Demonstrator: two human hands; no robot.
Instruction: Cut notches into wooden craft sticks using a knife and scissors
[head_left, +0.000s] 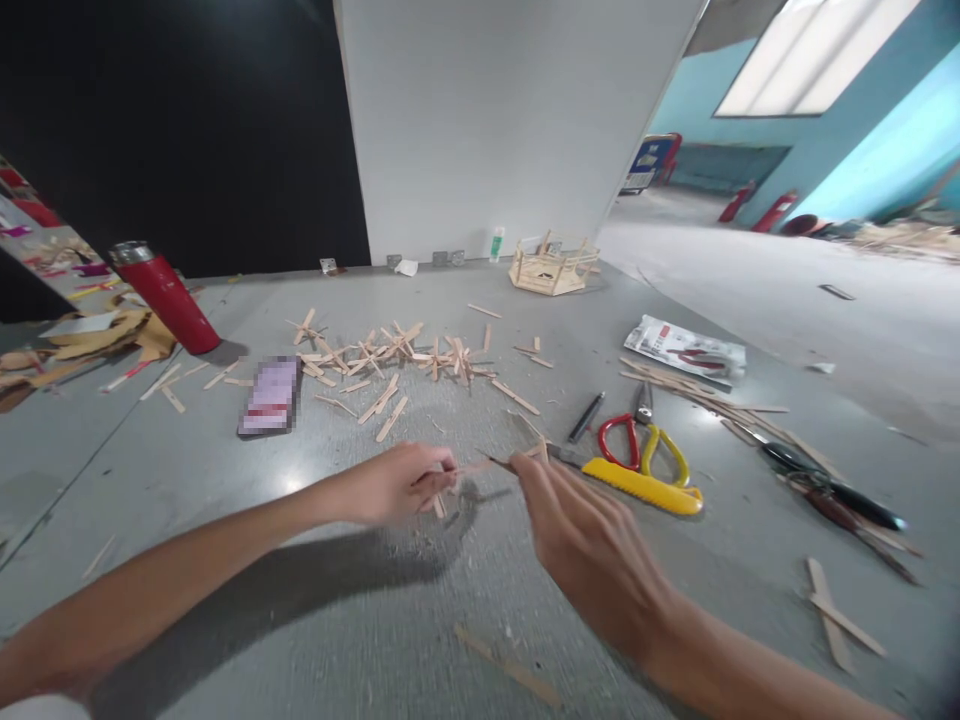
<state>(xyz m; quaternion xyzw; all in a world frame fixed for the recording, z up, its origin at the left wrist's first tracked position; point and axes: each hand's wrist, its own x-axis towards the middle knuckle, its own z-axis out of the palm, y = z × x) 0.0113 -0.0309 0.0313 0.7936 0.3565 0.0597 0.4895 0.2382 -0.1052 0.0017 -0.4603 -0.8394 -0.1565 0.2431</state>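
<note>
Pinches a thin wooden piece [471, 468] in the left hand [405, 485], clasps a slim tool [501, 463] in the right hand [581, 520] above the table [390, 650], apparently partway through, with short pieces [405, 345] heaped beyond and longer sticks [679, 388] seemingly left.

1 camera, worn on the person's head, gave the view. It looked forward and down from above the near side of a grey table [420, 650], close enough that the left hand [401, 485] and right hand [581, 515] sat near the middle, their forearms [217, 555] running in from the lower corners. Farther off, it faced a black panel [180, 130] and a white panel [510, 120]; at upper right, it reached past them to a pale floor [712, 250] and a bright window [817, 55].
</note>
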